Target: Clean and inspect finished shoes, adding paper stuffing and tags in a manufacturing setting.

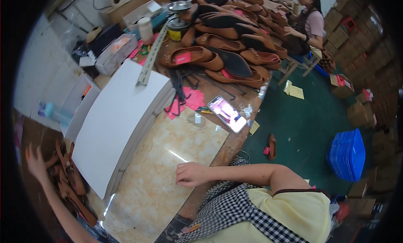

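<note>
Out at the far left, my left hand [37,162] is raised with its fingers stretched and apart, and I see nothing held in it. An orange spot shows at one fingertip. Close beside that hand, several brown shoes [69,169] lie in a row, partly hidden by the stack of white sheets [121,102]. My right hand [189,174] is closed in a loose fist over the marbled tabletop [161,150], with nothing visible in it. Whether it touches the surface I cannot tell.
A large pile of brown shoes [226,41] covers the back of the table, with a metal angle bar [153,54] to its left. A lit phone [227,114] lies near pink paper slips [193,98]. Blue baskets [347,155] stand on the green floor. A co-worker [312,27] sits at back right.
</note>
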